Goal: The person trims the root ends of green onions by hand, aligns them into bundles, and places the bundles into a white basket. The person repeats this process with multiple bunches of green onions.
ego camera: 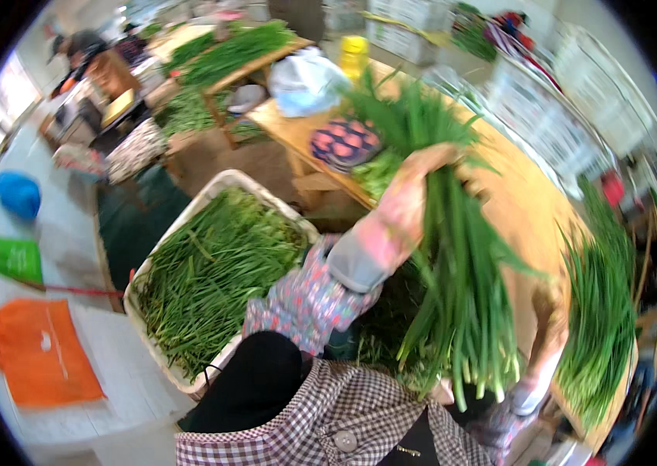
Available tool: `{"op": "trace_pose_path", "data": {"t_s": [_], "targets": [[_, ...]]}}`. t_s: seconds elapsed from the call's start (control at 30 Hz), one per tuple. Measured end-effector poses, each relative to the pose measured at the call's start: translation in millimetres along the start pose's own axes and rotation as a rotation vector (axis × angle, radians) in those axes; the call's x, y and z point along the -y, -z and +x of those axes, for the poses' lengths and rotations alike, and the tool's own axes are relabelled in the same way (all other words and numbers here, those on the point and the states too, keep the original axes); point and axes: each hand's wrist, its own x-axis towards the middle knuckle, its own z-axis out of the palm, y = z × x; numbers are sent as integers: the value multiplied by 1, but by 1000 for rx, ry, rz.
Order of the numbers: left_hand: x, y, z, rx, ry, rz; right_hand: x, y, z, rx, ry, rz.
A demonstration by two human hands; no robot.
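My left hand [451,160] is closed around a big bunch of long green leafy stalks [459,262], which look like garlic chives. The pale cut ends hang down towards my lap, and the leaf tips spread above my fist over the wooden table. At the right of the bunch, my right hand [550,297] is blurred near the table's edge; whether it touches any leaves is unclear. Another pile of the stalks [596,309] lies on the table to the right of that hand. A checked apron [363,408] covers my front.
A white crate [145,326] full of green leaves stands at my left. On the wooden table [538,198] are a plastic bag [308,81], a yellow container [354,57] and a patterned round item [345,143]. Another person [87,46] is at the far left.
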Motion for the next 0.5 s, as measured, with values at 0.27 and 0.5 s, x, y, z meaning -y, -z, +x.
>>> {"op": "trace_pose_path", "data": {"t_s": [0.27,0.5], "targets": [[82,24,144,-40,-81,1985,-34,19,40,-216,203,-932],[58,-90,18,961,-497,2419,-62,40,29,-351,227,-781]]}}
